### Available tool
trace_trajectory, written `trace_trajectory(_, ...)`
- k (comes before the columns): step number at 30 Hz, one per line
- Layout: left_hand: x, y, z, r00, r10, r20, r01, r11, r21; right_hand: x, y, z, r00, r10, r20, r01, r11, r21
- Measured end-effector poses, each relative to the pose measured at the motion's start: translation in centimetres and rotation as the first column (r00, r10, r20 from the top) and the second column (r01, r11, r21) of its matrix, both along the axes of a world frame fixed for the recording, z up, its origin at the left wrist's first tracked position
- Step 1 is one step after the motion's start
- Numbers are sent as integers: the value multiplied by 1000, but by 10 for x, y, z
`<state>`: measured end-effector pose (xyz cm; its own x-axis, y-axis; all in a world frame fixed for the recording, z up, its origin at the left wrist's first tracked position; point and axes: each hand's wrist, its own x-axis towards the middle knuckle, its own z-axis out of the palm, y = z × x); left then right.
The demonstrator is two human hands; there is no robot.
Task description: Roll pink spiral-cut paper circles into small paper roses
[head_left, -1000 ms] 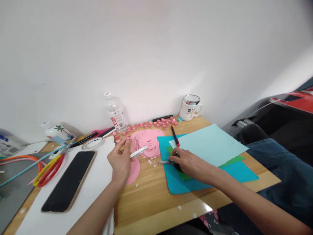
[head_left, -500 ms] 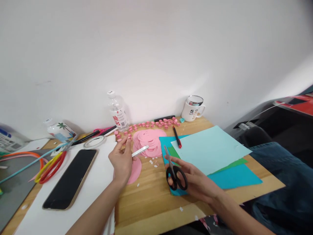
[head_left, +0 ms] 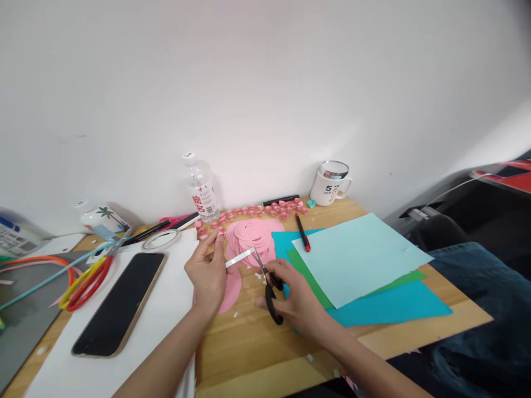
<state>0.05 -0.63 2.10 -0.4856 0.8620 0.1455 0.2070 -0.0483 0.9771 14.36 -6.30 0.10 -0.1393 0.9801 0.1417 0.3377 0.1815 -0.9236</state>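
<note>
Scissors [head_left: 270, 293] with black handles are in my right hand [head_left: 296, 296], fingers through the loops. Their blades are parted around the free end of a narrow white strip [head_left: 240, 257], which looks like tape. That strip sticks out to the right from my left hand [head_left: 207, 271], whose fingers are closed on it. A small pink curl shows at my left thumb and fingertip; whether it is pinched there or lies behind, I cannot tell. Below the strip lies a pink paper circle [head_left: 232, 290], partly covered by my left hand. A pile of pink paper rings and spirals [head_left: 253, 232] is just behind.
Rolled pink pieces [head_left: 276, 209] line the wall beside a bottle [head_left: 202, 190] and mug [head_left: 327, 188]. Light-blue paper [head_left: 360, 260] and a red-black pen [head_left: 302, 232] are right. A phone [head_left: 120, 304], tape roll [head_left: 161, 239] and red-yellow-handled scissors [head_left: 89, 284] are left.
My right hand has moved left with the scissors, bringing the blades from above the blue sheets to the strip's end. My left hand has barely moved.
</note>
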Motion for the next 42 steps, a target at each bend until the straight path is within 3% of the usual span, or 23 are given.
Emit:
trace_trajectory(14,0,-1,-4,999,-36,-21,36,999,7,-4,7,0,999,19,42,-21,998,66)
trace_trajectory(20,2,-6,-6,992,-106,-62,110,992,64,21,15,-8,987,13,159,-38,988,150)
trace_trajectory(22,1,-7,-7,985,-131,-112,142,985,100,38,19,-6,963,-74,258,22,980,199)
trace_trajectory(25,-1,-5,-12,952,-169,-256,212,966,148,64,22,4,856,-67,513,-23,985,169)
trace_trajectory(27,-2,-4,-18,892,-273,-361,339,931,134,76,22,13,715,96,692,-186,981,56)
trace_trajectory(30,-1,-3,-27,757,-458,-465,556,826,92,84,20,24,534,261,805,-328,941,-87)
trace_trajectory(33,0,-4,-32,650,-628,-428,689,724,-16,84,21,27,441,282,852,-355,927,-123)
trace_trajectory(36,2,-5,-29,655,-678,-332,701,710,-68,79,26,22,467,203,861,-293,954,-66)
trace_trajectory(42,8,-5,-14,720,-693,50,691,708,-146,62,35,1,672,98,734,-51,995,-86)
